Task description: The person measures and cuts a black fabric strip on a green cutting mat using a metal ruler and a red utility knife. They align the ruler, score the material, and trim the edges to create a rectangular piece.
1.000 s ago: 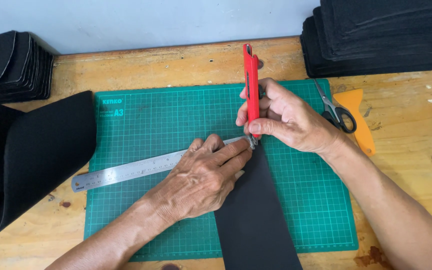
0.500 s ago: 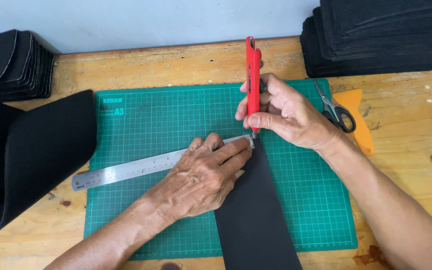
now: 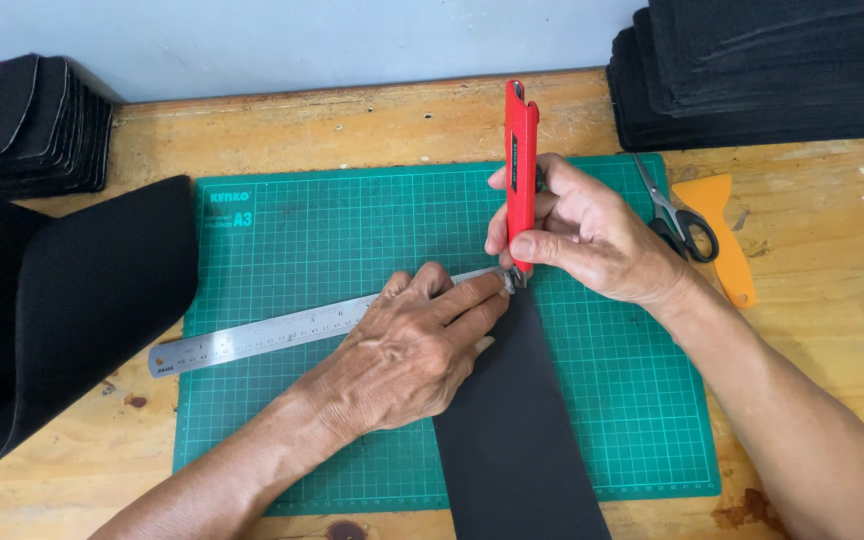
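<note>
Right hand (image 3: 592, 235) fingers clamp red cutter (image 3: 521, 160); left hand (image 3: 407, 350) flat, fingers together, pins steel ruler (image 3: 252, 338).

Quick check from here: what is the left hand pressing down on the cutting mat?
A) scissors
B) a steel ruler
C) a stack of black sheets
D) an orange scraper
B: the left hand lies flat on the steel ruler, across the black strip.

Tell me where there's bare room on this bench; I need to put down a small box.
Free: the cutting mat above the steel ruler; the mat's lower right, beside the black strip; bare table right of the orange scraper. Crowded: both back corners with black stacks, and the middle under both hands.
</note>
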